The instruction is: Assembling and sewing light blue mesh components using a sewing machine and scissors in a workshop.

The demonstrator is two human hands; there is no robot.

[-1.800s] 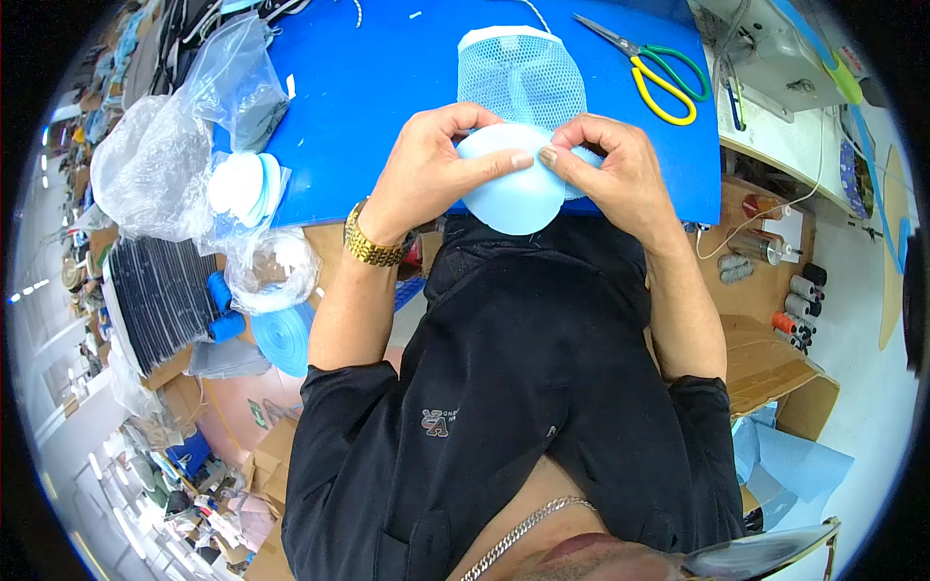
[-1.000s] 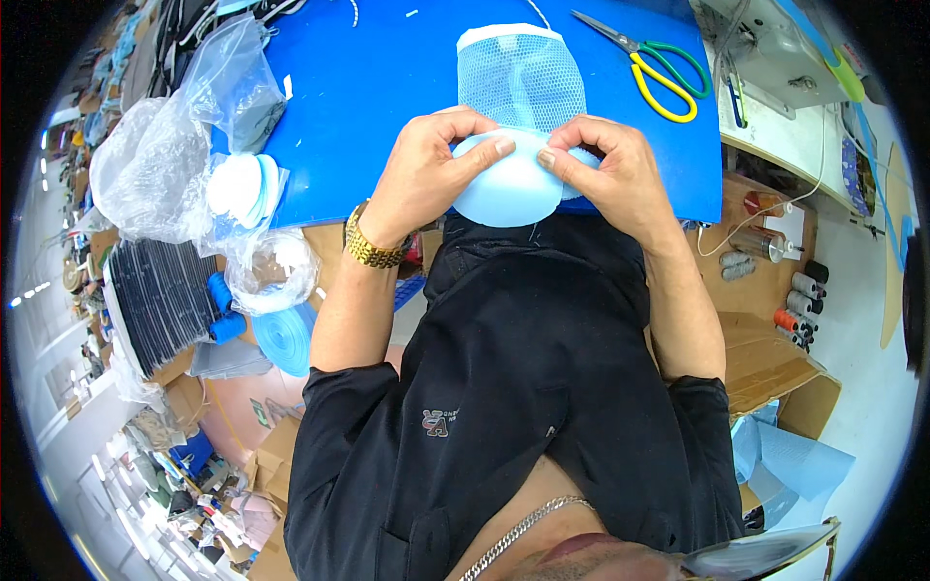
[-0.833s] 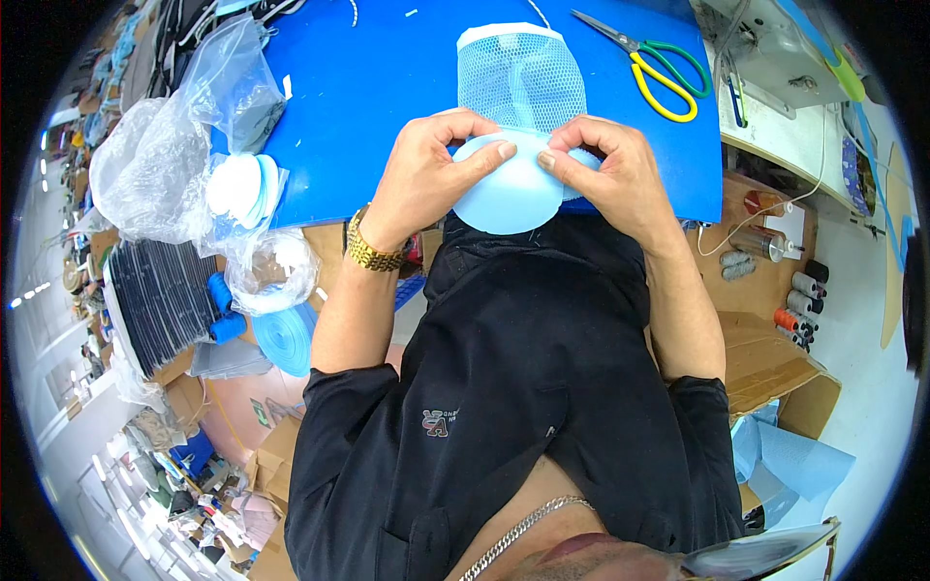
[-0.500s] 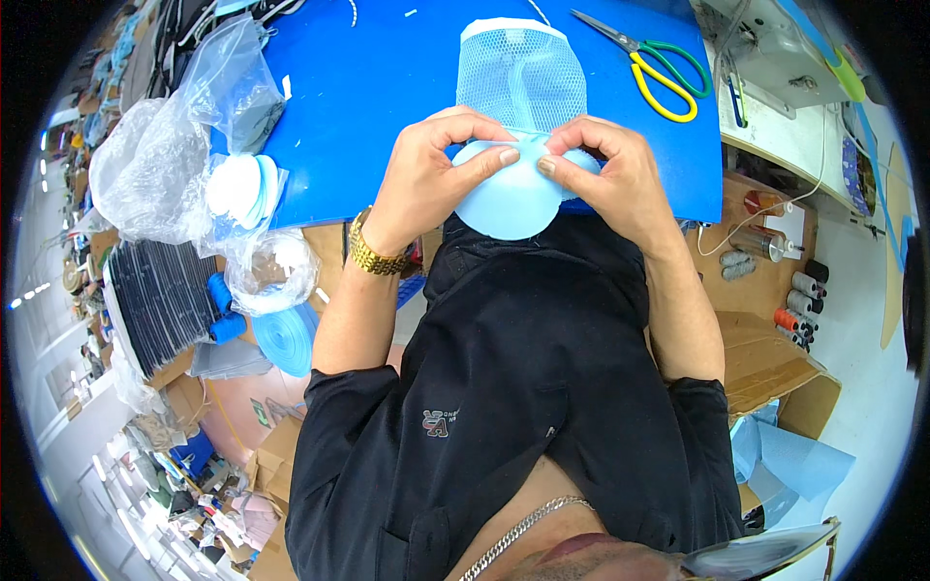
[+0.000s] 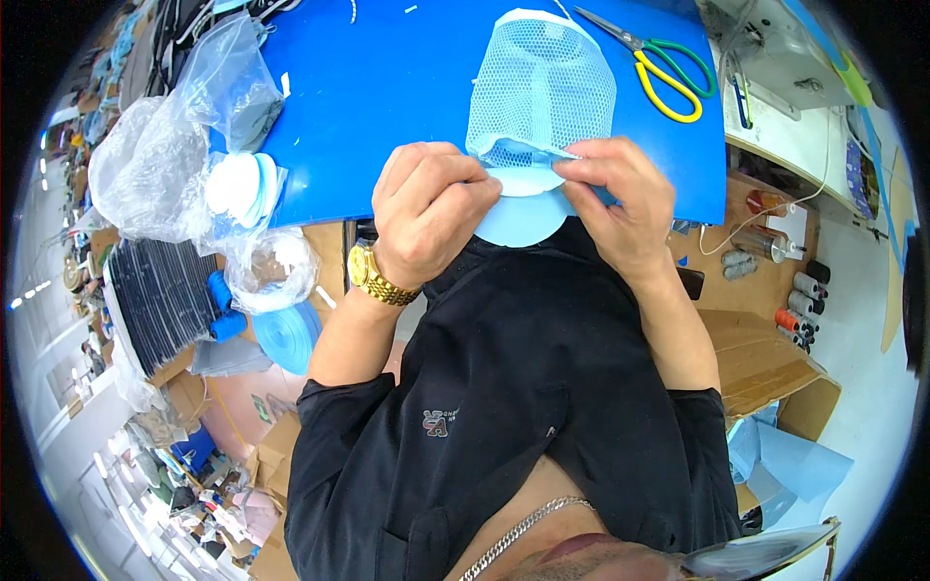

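My left hand [image 5: 431, 203] is closed, pinching the left side of a light blue fabric piece [image 5: 523, 218] near the blue tabletop's [image 5: 368, 87] front edge. Opposite it, my right hand [image 5: 620, 203] grips the right side between thumb and fingers, where the fabric meets a light blue mesh pouch [image 5: 542, 97]. The pouch lies on the tabletop beyond both hands, its near edge bunched. Below that edge sit an oval flap and a wider rounded piece that hangs toward my black shirt. Scissors [image 5: 668, 92] with green and yellow handles lie to the pouch's right.
Clear plastic bags [image 5: 145, 165] and pale discs [image 5: 237, 189] are at the left, above blue spools [image 5: 223, 324] and a blue roll [image 5: 286, 339]. At the right stand a machine [image 5: 794, 68], a board of thread cones [image 5: 804, 290] and a cardboard box [image 5: 775, 368].
Both hands have moved down toward me, with the left wrist turning so its knuckles face up. The mesh pouch now stretches longer, and its bunched near edge shows above the rounded piece.
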